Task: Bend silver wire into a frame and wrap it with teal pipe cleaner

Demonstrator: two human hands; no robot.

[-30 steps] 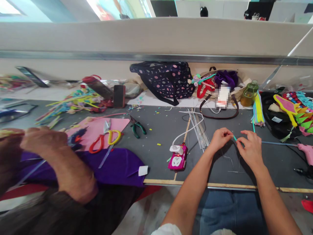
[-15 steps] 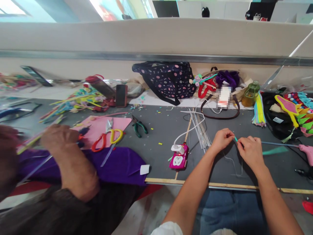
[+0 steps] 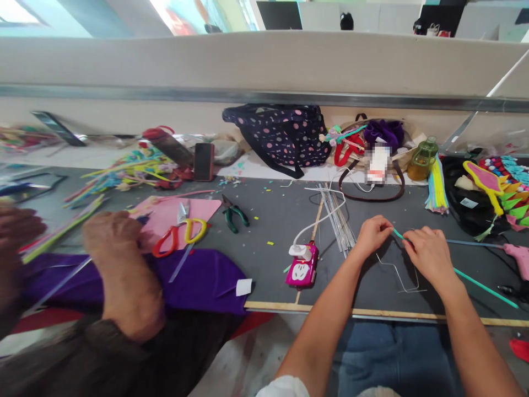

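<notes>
A teal-green pipe cleaner (image 3: pixel 485 287) stretches between my two hands and trails out to the right past my wrist. Its near end is pinched in the fingertips of my left hand (image 3: pixel 373 238). My right hand (image 3: pixel 428 255) is closed around it a short way along, palm down. Below and between the hands shows a thin bent wire (image 3: pixel 397 270), its upper end near my left fingers; whether the pipe cleaner is wound onto it is hidden. A bundle of straight metal wires (image 3: pixel 336 218) lies just left of my left hand.
A magenta power socket (image 3: pixel 302 271) with a white plug stands left of my forearm. Pliers (image 3: pixel 235 214) and scissors (image 3: pixel 182 231) lie further left, by a co-worker's hand (image 3: pixel 113 237). A pink glue gun (image 3: pixel 516 256) rests at right; a bottle (image 3: pixel 422 159) stands behind.
The gap between my hands has widened slightly, showing more of the pipe cleaner. Its blurred tail has swung down toward the table's front edge. The bent wire has shifted slightly.
</notes>
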